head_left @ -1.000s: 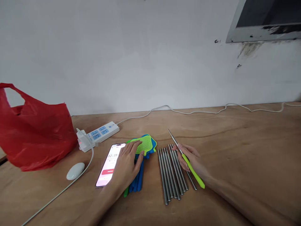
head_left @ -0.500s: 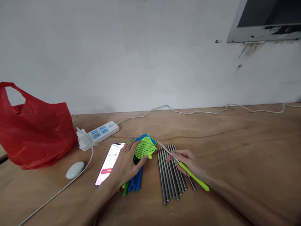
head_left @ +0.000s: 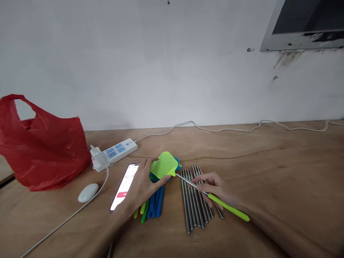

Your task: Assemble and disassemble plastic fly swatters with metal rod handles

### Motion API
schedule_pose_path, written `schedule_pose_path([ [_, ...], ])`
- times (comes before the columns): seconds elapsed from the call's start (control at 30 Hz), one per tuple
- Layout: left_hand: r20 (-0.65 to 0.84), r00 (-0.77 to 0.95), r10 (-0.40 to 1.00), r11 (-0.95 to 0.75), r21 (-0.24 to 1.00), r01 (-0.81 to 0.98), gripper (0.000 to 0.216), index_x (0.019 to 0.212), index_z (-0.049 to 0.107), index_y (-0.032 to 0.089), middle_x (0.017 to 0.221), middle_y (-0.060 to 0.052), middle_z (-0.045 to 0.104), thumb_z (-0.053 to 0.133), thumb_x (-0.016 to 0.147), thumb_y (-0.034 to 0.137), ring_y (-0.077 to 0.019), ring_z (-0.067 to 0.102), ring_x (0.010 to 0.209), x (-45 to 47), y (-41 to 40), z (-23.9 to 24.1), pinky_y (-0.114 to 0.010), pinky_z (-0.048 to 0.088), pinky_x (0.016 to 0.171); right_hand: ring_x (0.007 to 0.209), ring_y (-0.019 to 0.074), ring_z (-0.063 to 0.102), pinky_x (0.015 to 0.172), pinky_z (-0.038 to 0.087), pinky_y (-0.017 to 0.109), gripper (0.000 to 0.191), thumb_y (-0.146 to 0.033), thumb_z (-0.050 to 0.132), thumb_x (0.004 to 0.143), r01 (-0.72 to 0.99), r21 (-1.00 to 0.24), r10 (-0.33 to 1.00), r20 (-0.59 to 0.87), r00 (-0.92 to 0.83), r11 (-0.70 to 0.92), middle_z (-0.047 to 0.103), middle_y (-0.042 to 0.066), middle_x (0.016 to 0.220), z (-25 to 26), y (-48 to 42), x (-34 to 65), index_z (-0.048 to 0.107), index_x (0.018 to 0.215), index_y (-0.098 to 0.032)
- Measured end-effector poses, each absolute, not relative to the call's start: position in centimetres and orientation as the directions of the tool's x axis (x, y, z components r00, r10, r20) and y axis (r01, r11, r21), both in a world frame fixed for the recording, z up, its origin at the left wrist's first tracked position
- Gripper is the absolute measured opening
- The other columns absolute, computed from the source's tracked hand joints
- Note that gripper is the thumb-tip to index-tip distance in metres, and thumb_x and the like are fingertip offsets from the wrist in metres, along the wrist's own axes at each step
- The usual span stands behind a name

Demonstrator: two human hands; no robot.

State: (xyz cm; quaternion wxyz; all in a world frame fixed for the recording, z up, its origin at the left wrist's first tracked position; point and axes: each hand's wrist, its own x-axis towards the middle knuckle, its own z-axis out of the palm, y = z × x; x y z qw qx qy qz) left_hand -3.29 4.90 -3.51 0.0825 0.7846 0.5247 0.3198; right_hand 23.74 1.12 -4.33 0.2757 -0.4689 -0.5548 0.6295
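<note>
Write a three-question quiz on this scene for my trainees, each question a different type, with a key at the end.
1. Multiple choice. What colour is the handle on the metal rod in the right hand?
A) Blue
B) Yellow-green
C) Red

2. True or false? The white power strip lies to the right of the red bag in the picture.

3. Fill the gap. The perforated yellow-green panel is held by the person's ____.

Key:
1. B
2. True
3. left hand
</note>
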Motion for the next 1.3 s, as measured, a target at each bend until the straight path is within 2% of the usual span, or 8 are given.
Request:
schedule_pose_path([
  [0.4,0.393,0.219,0.893,-0.411,0.514,0.753,0.05,0.123,0.057,0.026,0.115,-0.007,0.065,0.07,0.083,0.053,-0.0324,0.061,0.111,-3.0,4.4,-3.0,-0.046,0.047,0.093,0.025,0.0068,0.034,0.027,0.025,0.017,0.06,-0.053,0.063,0.07,0.218,-0.939,0.869,-0.331,-0.368,-0.266,0.054,-0.009,0.038,-3.2,0.9,23.3,0.06,0.113,-0.011],
  [0.5,0.375,0.159,0.913,-0.374,0.62,0.689,0.054,0.126,0.056,0.025,0.115,-0.007,0.066,0.071,0.082,0.052,-0.0314,0.062,0.11,-3.2,4.6,-2.9,-0.046,0.046,0.095,0.026,0.0067,0.034,0.028,0.025,0.017,0.058,-0.053,0.065,0.07,0.203,-0.946,0.88,-0.313,-0.357,-0.254,0.054,-0.009,0.038,-3.3,0.8,23.4,0.061,0.111,-0.012],
  [0.6,0.305,0.056,0.951,-0.292,0.822,0.489,0.057,0.13,0.054,0.023,0.114,-0.008,0.066,0.066,0.084,0.054,-0.0293,0.063,0.109,-3.5,5.0,-3.1,-0.045,0.049,0.093,0.026,0.0067,0.034,0.028,0.024,0.018,0.056,-0.054,0.066,0.072,0.189,-0.956,0.89,-0.279,-0.362,-0.223,0.053,-0.009,0.038,-3.4,0.9,23.6,0.063,0.108,-0.012],
  [0.7,0.224,0.064,0.972,-0.233,0.92,0.316,0.057,0.131,0.054,0.019,0.116,-0.01,0.067,0.06,0.088,0.055,-0.0294,0.063,0.111,-3.7,5.3,-3.1,-0.042,0.052,0.091,0.026,0.0068,0.035,0.028,0.024,0.018,0.053,-0.055,0.067,0.073,0.184,-0.961,0.895,-0.26,-0.364,-0.204,0.052,-0.009,0.039,-3.5,1.0,23.8,0.065,0.105,-0.014],
  [0.9,0.199,0.137,0.97,-0.227,0.943,0.244,0.055,0.13,0.058,0.02,0.129,-0.013,0.065,0.063,0.088,0.054,-0.0352,0.05,0.132,-3.6,4.9,-2.4,-0.047,0.048,0.1,0.027,0.0067,0.036,0.028,0.028,0.018,0.052,-0.053,0.069,0.075,0.188,-0.96,0.874,-0.269,-0.404,-0.209,0.055,-0.007,0.041,-3.9,0.9,23.9,0.065,0.106,-0.012],
  [1.3,0.269,0.12,0.956,-0.294,0.889,0.351,0.049,0.133,0.054,0.026,0.138,-0.01,0.059,0.06,0.09,0.049,-0.032,0.048,0.134,-3.2,4.3,-3.1,-0.049,0.042,0.107,0.024,0.0062,0.034,0.026,0.024,0.017,0.057,-0.062,0.065,0.079,0.167,-0.97,0.881,-0.231,-0.413,-0.176,0.055,-0.009,0.042,-5.1,0.2,23.4,0.059,0.109,-0.014],
])
